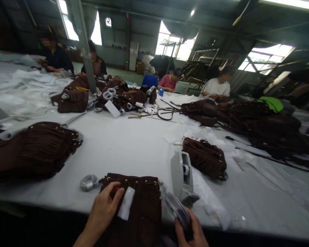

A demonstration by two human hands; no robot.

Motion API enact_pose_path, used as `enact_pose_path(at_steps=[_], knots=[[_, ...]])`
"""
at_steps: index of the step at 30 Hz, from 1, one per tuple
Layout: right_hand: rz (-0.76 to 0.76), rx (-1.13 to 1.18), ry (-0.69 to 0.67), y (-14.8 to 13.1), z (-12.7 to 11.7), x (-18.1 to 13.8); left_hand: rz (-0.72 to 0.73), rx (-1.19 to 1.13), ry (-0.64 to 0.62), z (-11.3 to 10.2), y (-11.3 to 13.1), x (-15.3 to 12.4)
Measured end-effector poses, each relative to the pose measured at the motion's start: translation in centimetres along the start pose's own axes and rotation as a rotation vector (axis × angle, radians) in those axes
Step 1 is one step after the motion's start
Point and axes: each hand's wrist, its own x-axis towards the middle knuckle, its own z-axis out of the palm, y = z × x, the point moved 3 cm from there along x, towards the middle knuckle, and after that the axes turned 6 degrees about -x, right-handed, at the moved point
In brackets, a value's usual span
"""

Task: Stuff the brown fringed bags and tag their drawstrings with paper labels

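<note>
A brown suede bag (141, 209) lies at the near edge of the table, its top rim studded with eyelets. My left hand (103, 211) rests on the bag with fingers stretched out, touching a white paper tag (126, 203) lying on it. My right hand (190, 231) is closed around a dark glossy strap or wrapped piece (177, 209) that rises from the bag's right side. A grey coiled piece (89, 181) sits just left of the bag's top corner.
A white tape dispenser (183, 176) stands right of the bag. Another brown bag (206, 158) lies behind it, and a fringed stack (31, 149) is at left. More bags and straps (252, 123) cover the far table (128, 144). Several people sit along the far side.
</note>
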Motion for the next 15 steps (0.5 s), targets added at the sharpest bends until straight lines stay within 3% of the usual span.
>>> enact_pose_path(at_steps=[2, 7, 11, 15], knots=[[-0.138, 0.009, 0.022, -1.0, -0.3, 2.3, 0.115, 0.041, 0.016, -0.1, 1.8, 1.9], [-0.323, 0.007, 0.067, -3.5, -0.6, 7.9, 0.246, 0.089, -0.298, 3.2, 3.4, 3.7], [-0.242, 0.123, -0.088, -5.8, -0.6, 11.1, 0.301, 0.107, -0.392, 3.9, 3.8, 1.1], [-0.209, 0.246, -0.292, -9.6, -0.7, 13.4, 0.212, -0.111, -0.467, 3.0, 4.2, -2.2]])
